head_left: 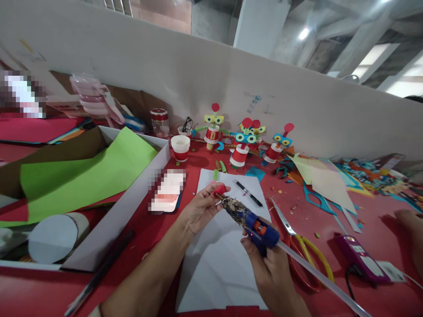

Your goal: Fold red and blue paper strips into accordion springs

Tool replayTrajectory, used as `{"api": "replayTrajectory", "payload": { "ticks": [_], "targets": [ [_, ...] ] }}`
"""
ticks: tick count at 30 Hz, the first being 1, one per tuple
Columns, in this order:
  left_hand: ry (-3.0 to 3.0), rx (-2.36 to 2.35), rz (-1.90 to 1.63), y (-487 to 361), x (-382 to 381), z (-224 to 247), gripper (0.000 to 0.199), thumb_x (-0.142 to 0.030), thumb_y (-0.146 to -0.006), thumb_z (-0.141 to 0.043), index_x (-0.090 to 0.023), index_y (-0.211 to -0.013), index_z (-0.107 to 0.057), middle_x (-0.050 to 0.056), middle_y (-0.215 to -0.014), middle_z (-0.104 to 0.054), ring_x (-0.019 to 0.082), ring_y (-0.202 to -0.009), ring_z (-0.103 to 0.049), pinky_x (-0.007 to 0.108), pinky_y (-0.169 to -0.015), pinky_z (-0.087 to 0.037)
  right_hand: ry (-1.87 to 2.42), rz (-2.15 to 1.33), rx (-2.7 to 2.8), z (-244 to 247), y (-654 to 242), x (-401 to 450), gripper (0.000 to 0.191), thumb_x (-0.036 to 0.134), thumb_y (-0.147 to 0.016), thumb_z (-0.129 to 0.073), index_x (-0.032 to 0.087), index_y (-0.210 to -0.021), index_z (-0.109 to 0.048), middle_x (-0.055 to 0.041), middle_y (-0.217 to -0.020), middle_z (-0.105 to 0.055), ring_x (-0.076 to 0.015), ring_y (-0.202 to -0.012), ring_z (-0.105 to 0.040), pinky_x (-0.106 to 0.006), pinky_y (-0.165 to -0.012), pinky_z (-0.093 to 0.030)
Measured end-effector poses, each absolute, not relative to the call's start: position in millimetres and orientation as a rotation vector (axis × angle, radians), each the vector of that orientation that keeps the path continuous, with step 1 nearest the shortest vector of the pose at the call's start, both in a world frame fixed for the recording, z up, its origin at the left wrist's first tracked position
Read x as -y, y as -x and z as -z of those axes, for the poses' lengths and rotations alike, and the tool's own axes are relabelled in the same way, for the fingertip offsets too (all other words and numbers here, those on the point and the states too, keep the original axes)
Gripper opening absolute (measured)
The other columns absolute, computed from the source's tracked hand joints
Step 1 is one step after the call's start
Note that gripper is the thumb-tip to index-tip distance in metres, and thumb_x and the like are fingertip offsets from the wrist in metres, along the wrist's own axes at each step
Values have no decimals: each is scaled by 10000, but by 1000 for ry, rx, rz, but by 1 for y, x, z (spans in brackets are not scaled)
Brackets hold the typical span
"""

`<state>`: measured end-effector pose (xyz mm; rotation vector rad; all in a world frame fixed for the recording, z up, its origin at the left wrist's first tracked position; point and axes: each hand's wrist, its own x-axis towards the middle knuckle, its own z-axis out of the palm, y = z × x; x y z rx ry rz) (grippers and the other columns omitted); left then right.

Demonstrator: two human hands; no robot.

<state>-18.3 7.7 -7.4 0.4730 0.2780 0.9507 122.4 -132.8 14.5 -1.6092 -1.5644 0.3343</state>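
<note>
My left hand [203, 206] pinches a small red pleated paper piece [219, 190] between thumb and fingers. My right hand [272, 268] is wrapped round a blue hot glue gun [254, 225], whose nozzle end is crusted with dark and pale residue. The nozzle points left at the red piece; whether they touch I cannot tell. A long clear glue stick [317, 275] trails from the gun's back. Both hands are above white paper [208, 268]. Just beyond my left fingers shows a green and pink pleated strip [215, 175].
Scissors [300, 237] lie right of my right hand, near a purple power strip [361, 259]. Another person's hand [410, 224] rests at the right edge. A pen [248, 193] lies ahead. Paper-cup figures [239, 155] stand by the partition. A white box [132, 207] fills the left.
</note>
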Motion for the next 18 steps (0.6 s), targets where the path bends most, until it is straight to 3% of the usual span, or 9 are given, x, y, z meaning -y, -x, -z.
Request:
{"api": "replayTrajectory", "payload": {
  "ticks": [7, 18],
  "targets": [
    [-459, -291, -956, 19, -7, 8, 399, -114, -554, -828, -152, -916, -665, 41, -912, -724, 106, -717, -634, 217, -713, -488, 1609, -378, 1539, -19, -121, 132, 263, 312, -864, -553, 219, -1110, -573, -68, -984, -679, -220, -845, -656, -298, -740, -534],
    [-446, -317, -958, 19, -8, 7, 348, -105, -575, -812, -158, -896, -690, 46, -921, -715, 101, -717, -618, 217, -708, -490, 1565, -418, 1441, -19, -120, 132, 316, 342, -865, -542, 198, -1143, -581, -78, -911, -675, -229, -809, -646, -312, -707, -532]
  ]
}}
